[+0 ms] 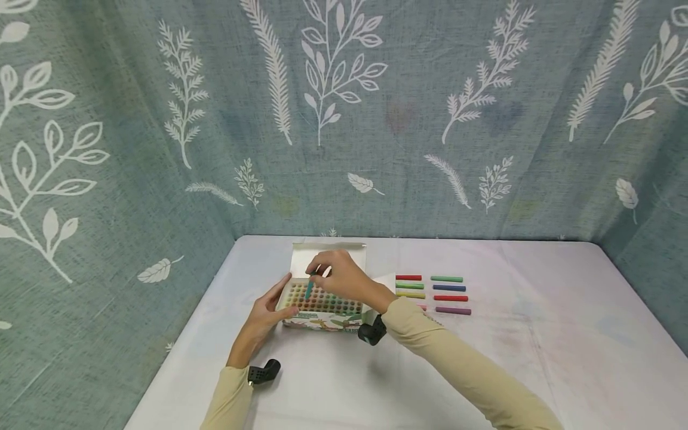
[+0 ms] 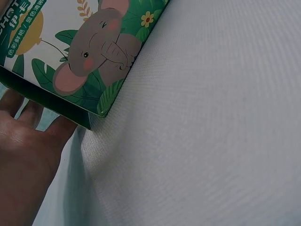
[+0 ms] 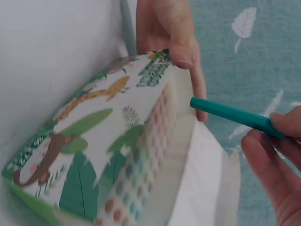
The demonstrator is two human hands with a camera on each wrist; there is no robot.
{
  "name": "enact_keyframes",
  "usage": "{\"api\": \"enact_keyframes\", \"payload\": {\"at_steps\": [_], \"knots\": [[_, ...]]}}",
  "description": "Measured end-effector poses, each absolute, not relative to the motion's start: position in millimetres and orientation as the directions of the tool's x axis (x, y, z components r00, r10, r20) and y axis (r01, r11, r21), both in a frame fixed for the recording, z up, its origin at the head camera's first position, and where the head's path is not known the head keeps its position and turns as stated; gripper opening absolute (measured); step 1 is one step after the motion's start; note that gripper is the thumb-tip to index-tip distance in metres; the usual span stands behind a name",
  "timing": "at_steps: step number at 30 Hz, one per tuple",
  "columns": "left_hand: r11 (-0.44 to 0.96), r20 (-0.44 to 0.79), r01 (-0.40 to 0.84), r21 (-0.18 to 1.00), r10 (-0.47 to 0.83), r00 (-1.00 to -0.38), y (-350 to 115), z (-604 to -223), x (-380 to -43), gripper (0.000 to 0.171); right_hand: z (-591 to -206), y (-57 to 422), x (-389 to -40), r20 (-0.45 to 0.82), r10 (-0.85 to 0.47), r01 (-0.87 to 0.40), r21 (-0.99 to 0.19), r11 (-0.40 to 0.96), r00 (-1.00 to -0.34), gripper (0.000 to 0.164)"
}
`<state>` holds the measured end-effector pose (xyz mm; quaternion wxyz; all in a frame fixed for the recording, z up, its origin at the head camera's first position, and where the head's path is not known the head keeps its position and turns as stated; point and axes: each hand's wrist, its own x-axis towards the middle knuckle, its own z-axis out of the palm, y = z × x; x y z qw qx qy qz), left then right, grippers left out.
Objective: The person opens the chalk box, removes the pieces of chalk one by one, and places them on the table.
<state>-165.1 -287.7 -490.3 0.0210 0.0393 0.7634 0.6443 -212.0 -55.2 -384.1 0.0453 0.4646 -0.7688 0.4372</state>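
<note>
A box printed with animals and leaves stands on the table with its lid raised at the back. Inside is a grid of small round holes in many colours. My left hand grips the box's left end, thumb at the front corner and fingers along the side; the left wrist view shows the elephant print above the fingers. Over the holes, my right hand pinches a slim teal coloring stick by one end. Its other end points down at the box in the head view.
Right of the box lie two columns of coloring sticks, among them a blue stick, a purple stick and a yellow stick. A white side flap sticks out beside them. A leaf-patterned curtain borders the white table.
</note>
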Motion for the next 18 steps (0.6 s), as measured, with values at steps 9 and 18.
{"api": "enact_keyframes", "payload": {"at_steps": [9,18], "knots": [[0.130,0.013,0.026,0.991,0.096,-0.995,-285.8,-487.1,-163.8,0.076,-372.6,-30.3,-210.1,0.484,-0.639,-0.739,-0.641,0.207,-0.598,0.010],[0.191,0.046,0.068,0.979,0.116,-0.992,-288.0,-491.4,-165.1,0.077,-368.0,1.4,-207.1,0.513,-0.596,-0.725,-0.665,0.180,-0.618,0.010]]}}
